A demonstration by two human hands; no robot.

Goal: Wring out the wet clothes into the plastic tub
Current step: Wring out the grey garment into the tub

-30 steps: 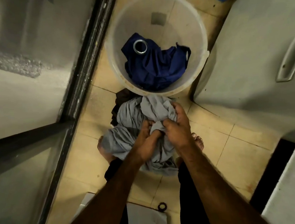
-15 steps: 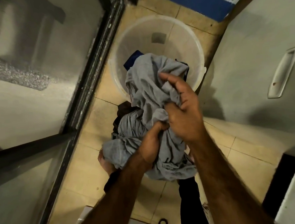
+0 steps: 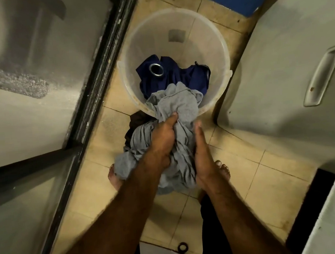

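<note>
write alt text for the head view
A person's left hand grips a bunched grey garment whose top drapes over the rim of a plastic tub; the right hand lies flat against the garment. A blue cloth is inside the tub.

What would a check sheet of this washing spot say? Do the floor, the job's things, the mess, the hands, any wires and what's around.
Surface: tiled floor.
Job's things: tub on the floor holds a blue cloth; grey cloth hangs over its near rim.
Clutter: dark cloth under the grey one; black ring on the floor.
Hands: left hand grips the grey cloth; right hand lies straight-fingered against it.
Cables: nothing seen.
Surroundings: glass door on the left; white panel with a handle on the right.
</note>
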